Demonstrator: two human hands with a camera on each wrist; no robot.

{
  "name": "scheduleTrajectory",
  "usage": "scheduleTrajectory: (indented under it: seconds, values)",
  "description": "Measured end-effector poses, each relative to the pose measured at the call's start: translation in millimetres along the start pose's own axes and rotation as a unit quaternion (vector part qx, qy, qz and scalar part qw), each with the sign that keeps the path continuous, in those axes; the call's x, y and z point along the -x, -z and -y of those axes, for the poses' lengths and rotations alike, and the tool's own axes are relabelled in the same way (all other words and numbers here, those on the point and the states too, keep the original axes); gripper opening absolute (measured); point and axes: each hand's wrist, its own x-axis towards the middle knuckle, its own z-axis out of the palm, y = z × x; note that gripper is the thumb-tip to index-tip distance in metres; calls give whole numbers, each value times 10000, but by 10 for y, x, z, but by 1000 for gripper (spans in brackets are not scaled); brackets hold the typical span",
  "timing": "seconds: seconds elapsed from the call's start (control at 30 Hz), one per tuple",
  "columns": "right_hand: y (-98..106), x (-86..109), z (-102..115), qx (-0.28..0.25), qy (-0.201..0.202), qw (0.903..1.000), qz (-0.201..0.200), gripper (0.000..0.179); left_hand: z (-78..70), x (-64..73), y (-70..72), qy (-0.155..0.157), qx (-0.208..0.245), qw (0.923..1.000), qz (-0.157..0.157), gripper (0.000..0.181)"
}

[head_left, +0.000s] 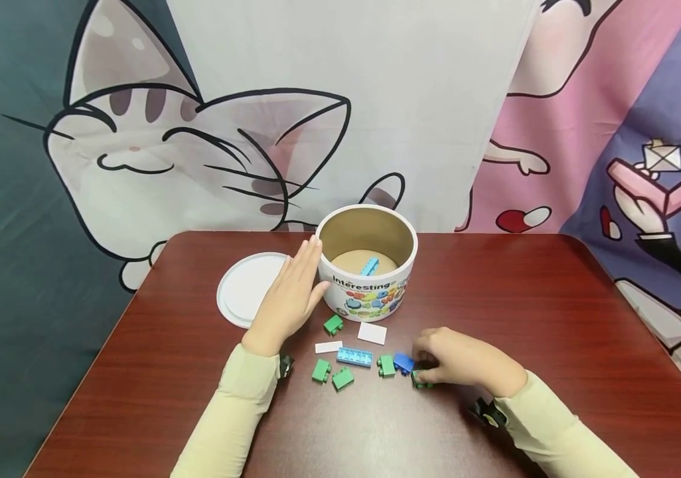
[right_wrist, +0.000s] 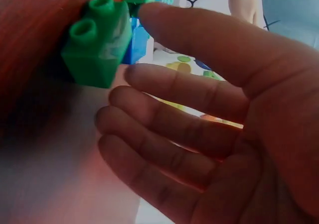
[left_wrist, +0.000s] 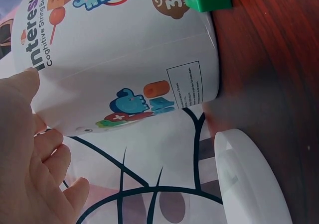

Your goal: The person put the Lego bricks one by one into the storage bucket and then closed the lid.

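Note:
My left hand (head_left: pixel 291 292) lies with straight fingers along the left side of a round white tub (head_left: pixel 364 292) printed "Interesting". In the left wrist view, its thumb touches the tub wall (left_wrist: pixel 124 69). A light blue brick (head_left: pixel 370 266) lies inside the tub. Over the table to the right, my right hand (head_left: pixel 462 358) reaches down at a green brick (right_wrist: pixel 97 45). Thumb and fingers are bent and apart, their tips close to that brick without gripping it. A blue brick (head_left: pixel 403 362) sits just beside it, with another green brick (head_left: pixel 385 366) to the left.
A white lid (head_left: pixel 247 285) lies left of the tub. In front of the tub are a light blue long brick (head_left: pixel 355 357), a green brick (head_left: pixel 333 324), two more green bricks (head_left: pixel 321 370) nearer the front, and white pieces (head_left: pixel 372 333). A printed cloth (head_left: pixel 424 99) hangs behind the table.

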Motion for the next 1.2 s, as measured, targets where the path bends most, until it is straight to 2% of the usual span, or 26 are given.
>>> scheduleTrajectory:
  seconds: [0.33,0.63,1.0,1.2]
  values:
    - [-53,9,54,111,-193,9995,222,24,4,-14,-1,27,-3,10000,23,71]
    - [-69,15,42,183,-49,9997,126,24,4,-7,-11,58,-4,10000,30,71]
    - [-51,28,-28,-145,-134,9997,143,17,-10,-6,-8,67,-1,10000,55,72]
    - [10,15,-65,-84,-146,9998,122,14,-9,-3,-5,123,21,9999,93,72]
